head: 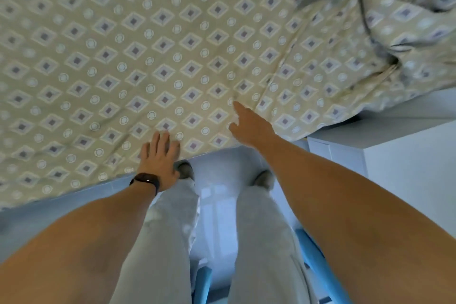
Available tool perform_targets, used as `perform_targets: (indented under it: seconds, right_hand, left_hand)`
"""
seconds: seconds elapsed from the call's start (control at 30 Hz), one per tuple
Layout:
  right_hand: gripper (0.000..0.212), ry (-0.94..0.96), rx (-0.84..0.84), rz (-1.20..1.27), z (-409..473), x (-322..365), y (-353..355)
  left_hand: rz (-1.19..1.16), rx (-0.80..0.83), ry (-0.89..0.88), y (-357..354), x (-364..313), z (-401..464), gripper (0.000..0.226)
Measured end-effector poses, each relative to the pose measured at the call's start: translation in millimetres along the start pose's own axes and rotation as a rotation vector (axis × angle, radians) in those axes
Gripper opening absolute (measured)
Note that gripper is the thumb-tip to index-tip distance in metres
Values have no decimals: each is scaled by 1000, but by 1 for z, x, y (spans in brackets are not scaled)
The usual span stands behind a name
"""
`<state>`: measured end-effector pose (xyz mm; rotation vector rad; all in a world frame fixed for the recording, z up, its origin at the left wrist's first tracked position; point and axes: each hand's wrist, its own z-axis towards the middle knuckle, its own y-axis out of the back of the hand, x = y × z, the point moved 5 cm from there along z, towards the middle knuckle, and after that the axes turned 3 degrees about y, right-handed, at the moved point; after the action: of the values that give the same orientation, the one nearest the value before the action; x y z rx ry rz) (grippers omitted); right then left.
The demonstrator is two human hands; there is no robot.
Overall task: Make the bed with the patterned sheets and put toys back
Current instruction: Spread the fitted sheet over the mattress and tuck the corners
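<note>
The patterned sheet (pixel 153 57) lies flat over the bed, its near edge running from lower left up to the right, with a bunched duvet (pixel 394 20) at upper right. No writing is legible. The left hand (pixel 160 158) presses flat, fingers straight, near the edge. The right hand (pixel 249 126) reaches forward with its forefinger extended onto the sheet, holding nothing.

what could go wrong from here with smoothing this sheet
1. The left hand presses flat near the edge of the patterned sheet; a push outward might drag that edge off the bed.
2. The right hand reaches towards a long crease; smoothing it could shove fabric into the bunched duvet, adding wrinkles.
</note>
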<state>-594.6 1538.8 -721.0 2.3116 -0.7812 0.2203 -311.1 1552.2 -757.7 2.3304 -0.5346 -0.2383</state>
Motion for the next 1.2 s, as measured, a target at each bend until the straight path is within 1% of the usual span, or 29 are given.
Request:
perform_targets:
  seconds: [0.07,0.13,0.23,0.3,0.37,0.43,0.5,0.53,0.57,0.63,0.7,0.77,0.8,0.83,0.9,0.97,1.03,1.13,1.17,1.2]
  right_hand:
    - [66,-38,-2,105,-9,-18,16]
    - [63,-40,15,113,-23,-44,37]
    - [60,-2,126,99,-40,-79,65]
    - [55,15,146,80,-53,-104,90]
    - [51,-3,108,107,-67,-143,119]
    - [44,-79,71,138,-73,-183,139]
    - [29,-214,-2,168,-66,-226,156]
    - [25,-292,-59,212,-61,-245,163]
    - [28,-375,-138,299,-52,-267,171]
    - [48,-552,-285,527,-43,-293,181]
    - [64,-682,-388,709,-36,-311,184]
    - [71,-791,-418,753,-32,-330,182]
    - [67,-817,-394,717,-29,-340,181]
    - [60,-809,-360,696,-27,-343,181]
    - [42,-735,-312,629,-24,-355,183]
    - [38,-651,-290,531,-28,-365,185]
    - [39,-623,-222,369,-48,-380,177]
    - [38,-633,-33,-38,-87,-418,161]
    - [35,-633,9,-171,-98,-427,157]
    - [32,-626,11,-259,-105,-436,156]
  left_hand:
    - [-29,75,126,12,-22,-7,82]
    - [-88,113,220,32,-52,-11,69]
    - [-226,191,297,61,-80,-6,50]
    - [-229,216,300,81,-96,7,45]
    - [-187,235,259,100,-137,23,39]
    - [-205,190,210,119,-181,42,36]
    - [-256,60,147,139,-231,62,34]
    - [-274,-2,107,146,-255,69,33]
    - [-274,-53,53,152,-281,82,33]
    - [-255,-81,-47,154,-325,96,38]
    - [-243,-25,-87,147,-357,106,48]
    - [-213,22,-79,135,-378,116,59]
    - [-193,19,-70,130,-386,121,59]
    - [-169,2,-62,129,-387,123,53]
    - [-95,-15,-98,128,-395,131,33]
    - [-48,7,-178,130,-404,130,20]
    - [-34,47,-251,127,-418,119,19]
    - [-52,101,-307,124,-441,102,17]
    - [-65,118,-309,124,-443,101,15]
    - [-59,132,-312,128,-449,103,11]
